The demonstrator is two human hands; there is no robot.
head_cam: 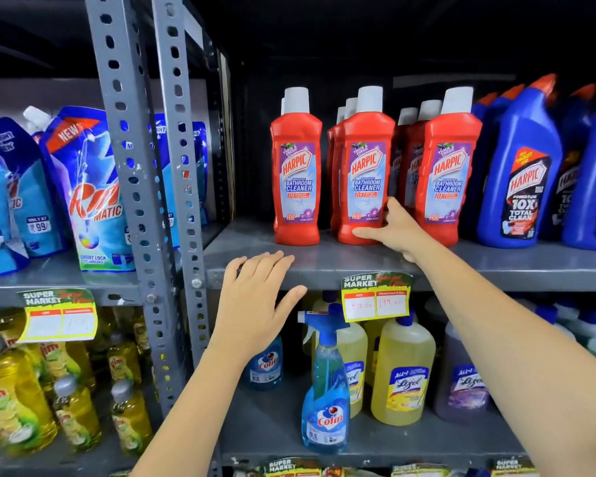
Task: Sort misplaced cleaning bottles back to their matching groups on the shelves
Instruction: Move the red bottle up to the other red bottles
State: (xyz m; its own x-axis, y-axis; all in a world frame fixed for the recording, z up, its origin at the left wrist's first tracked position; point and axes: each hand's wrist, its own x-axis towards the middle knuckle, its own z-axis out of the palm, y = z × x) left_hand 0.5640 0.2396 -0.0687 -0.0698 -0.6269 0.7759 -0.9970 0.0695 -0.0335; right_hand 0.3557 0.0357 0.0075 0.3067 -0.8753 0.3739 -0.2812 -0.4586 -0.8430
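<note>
Red Harpic bathroom cleaner bottles with white caps stand in rows on the upper grey shelf (255, 242). My right hand (396, 228) grips the lower part of the middle front red bottle (365, 166), thumb across its base and fingers up its right side; the bottle stands upright on the shelf. Another red bottle (296, 166) stands apart to its left, a third (448, 173) to its right. My left hand (255, 294) hovers flat with fingers apart at the shelf's front edge, holding nothing. Blue Harpic bottles (520, 166) fill the right end.
Below stand a blue Colin spray bottle (326, 383), a smaller Colin bottle (265, 364), yellow Lizol bottles (403, 373) and a purple one (461, 383). A perforated grey upright (135, 166) separates the left rack with Rin pouches (90, 187) and Vim bottles (14, 401).
</note>
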